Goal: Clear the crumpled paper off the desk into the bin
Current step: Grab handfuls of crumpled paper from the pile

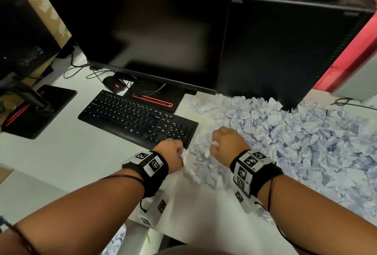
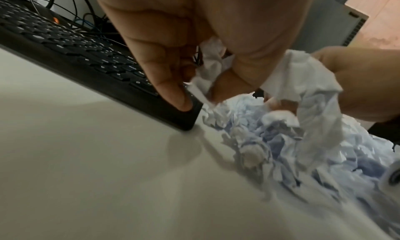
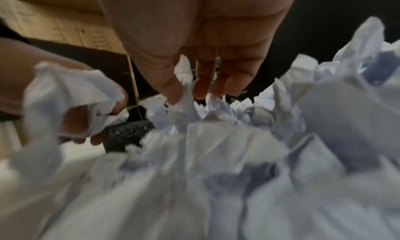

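Observation:
A big pile of crumpled pale blue-white paper [image 1: 295, 132] covers the right half of the white desk [image 1: 71, 158]. My left hand [image 1: 179, 152] is at the pile's left edge, by the keyboard's near right corner, fingers curled round a crumpled piece [image 2: 207, 69]. My right hand [image 1: 214, 142] is just to its right, over the pile, pinching another piece [image 3: 184, 93] between thumb and fingers. Seen from the right wrist, the left hand's wad [image 3: 75, 89] bulges out of its fist. No bin shows clearly.
A black keyboard [image 1: 138, 120] lies left of the pile, with a mouse [image 1: 114, 84] and monitor [image 1: 153, 30] behind it. A black computer tower [image 1: 285, 50] stands behind the paper. Some crumpled paper [image 1: 116, 240] shows below the desk's front edge.

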### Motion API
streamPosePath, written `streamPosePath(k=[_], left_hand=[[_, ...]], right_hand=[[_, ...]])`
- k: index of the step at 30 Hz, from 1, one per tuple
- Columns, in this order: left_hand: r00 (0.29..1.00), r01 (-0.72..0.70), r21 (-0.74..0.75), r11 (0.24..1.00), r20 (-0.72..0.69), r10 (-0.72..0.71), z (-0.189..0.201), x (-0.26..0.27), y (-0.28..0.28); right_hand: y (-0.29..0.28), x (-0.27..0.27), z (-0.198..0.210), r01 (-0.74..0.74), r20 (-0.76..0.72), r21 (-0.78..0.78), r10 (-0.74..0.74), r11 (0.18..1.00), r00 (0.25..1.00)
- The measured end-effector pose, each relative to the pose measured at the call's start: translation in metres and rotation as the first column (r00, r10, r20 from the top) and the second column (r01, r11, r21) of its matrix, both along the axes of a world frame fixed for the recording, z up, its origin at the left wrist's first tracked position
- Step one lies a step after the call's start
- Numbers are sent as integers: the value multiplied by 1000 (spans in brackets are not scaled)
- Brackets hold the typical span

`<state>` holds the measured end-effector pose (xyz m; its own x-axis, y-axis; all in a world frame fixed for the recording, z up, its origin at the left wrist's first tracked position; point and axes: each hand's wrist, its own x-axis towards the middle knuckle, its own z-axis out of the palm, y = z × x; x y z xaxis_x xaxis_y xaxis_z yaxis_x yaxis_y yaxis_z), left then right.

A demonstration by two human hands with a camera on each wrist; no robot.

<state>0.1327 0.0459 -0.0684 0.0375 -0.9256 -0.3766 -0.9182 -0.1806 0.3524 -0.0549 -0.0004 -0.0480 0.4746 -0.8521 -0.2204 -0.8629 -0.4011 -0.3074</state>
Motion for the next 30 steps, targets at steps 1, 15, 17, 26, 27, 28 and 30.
streamPosePath(k=[1, 15, 17, 26, 27, 28, 30], left_hand=[[1000, -11, -12, 1000, 1, 11, 1, 0, -2], [985, -140, -44, 989, -106, 135, 20, -31, -39], [986, -123, -40, 992, -115, 118, 17, -36, -47], [982, -183, -12, 983, -53, 183, 17, -37, -100], [984, -177, -7, 984, 7, 177, 19, -34, -107], [985, -159, 1, 987, 62, 159, 20, -31, -114], [979, -113, 44, 993, 176, 104, 18, -23, -129]], right_hand=[[-2, 1, 4, 51, 66, -3, -51, 999, 997], [-1, 4, 18, 137, 153, 247, -178, 959, 972], [-8, -6, 13, 129, 165, 229, -169, 965, 972], [-30, -54, 13, 385, 297, 92, -394, 918, 870], [-30, -58, 12, 393, 315, 89, -401, 915, 861], [-31, -63, 11, 396, 325, 82, -400, 915, 857], [-32, -72, 8, 395, 326, 64, -393, 917, 860]])
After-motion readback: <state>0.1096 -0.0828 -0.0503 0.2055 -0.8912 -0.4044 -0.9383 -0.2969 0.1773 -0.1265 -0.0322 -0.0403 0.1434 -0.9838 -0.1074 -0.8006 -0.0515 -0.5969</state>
